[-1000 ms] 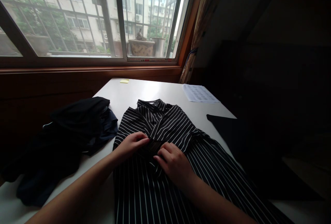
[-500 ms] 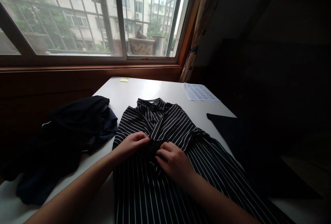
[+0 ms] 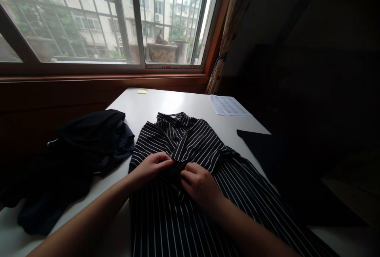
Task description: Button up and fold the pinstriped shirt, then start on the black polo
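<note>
A black dress with white stripes [image 3: 202,138] lies front up, its collar pointing toward the window and its long skirt spreading down to the bottom of the view. My left hand [image 3: 156,164] pinches the dress fabric at the middle of the front, thumb against fingers. Just to its right, my right hand [image 3: 198,182] is closed with curled fingers on the same part of the dress. The cloth between the two hands is bunched and dark. What lies right under the fingertips of my right hand is hidden.
A heap of dark clothes [image 3: 89,146] lies on the left of the white table [image 3: 172,101]. Printed sheets [image 3: 228,105] and a yellow sticky note [image 3: 142,91] are at the far side. Dark cloth [image 3: 261,146] lies along the right edge. A barred window [image 3: 166,23] stands behind.
My right hand has shifted very slightly right, and my left fingertips have edged right as well. The cloth between them has moved a little. The rest of the dress looks the same.
</note>
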Demonstrator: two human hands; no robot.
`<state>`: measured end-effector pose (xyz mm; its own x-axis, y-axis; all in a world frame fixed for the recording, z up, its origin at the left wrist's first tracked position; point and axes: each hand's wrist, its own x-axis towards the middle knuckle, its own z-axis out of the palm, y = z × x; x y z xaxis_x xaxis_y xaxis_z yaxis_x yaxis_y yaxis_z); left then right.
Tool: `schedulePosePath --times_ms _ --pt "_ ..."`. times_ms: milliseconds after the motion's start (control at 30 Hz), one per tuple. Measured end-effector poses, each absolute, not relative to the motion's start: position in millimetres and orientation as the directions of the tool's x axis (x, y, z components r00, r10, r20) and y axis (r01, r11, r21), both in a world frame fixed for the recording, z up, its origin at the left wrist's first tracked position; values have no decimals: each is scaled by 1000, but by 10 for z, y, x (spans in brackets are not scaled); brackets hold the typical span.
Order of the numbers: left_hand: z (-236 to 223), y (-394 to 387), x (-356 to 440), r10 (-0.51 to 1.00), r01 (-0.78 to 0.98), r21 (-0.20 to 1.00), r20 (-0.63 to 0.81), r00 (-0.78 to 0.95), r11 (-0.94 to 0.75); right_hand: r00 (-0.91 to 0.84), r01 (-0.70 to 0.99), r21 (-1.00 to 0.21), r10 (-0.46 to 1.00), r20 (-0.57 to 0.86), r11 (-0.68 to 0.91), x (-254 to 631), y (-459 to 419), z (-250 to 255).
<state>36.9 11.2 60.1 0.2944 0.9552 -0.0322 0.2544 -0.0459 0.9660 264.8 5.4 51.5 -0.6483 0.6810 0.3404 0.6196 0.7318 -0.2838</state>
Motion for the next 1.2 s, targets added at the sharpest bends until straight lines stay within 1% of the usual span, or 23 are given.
schedulePosePath --times_ms 133,300,567,900,1200 --pt "578 116 368 956 264 963 -28 292 -52 -636 596 -335 684 358 730 2648 76 493" --pt "583 118 381 954 284 957 -31 300 -58 -593 547 -403 679 433 734 2657 86 490" --pt "624 106 398 946 327 941 -23 324 -89 -561 463 -399 610 560 792 2670 99 477" --pt "650 77 423 943 344 932 -7 334 -115 -530 451 -415 611 588 790 2667 100 473" --pt "622 86 431 931 357 921 15 365 -154 -525 463 -435 634 567 772 2666 105 496"
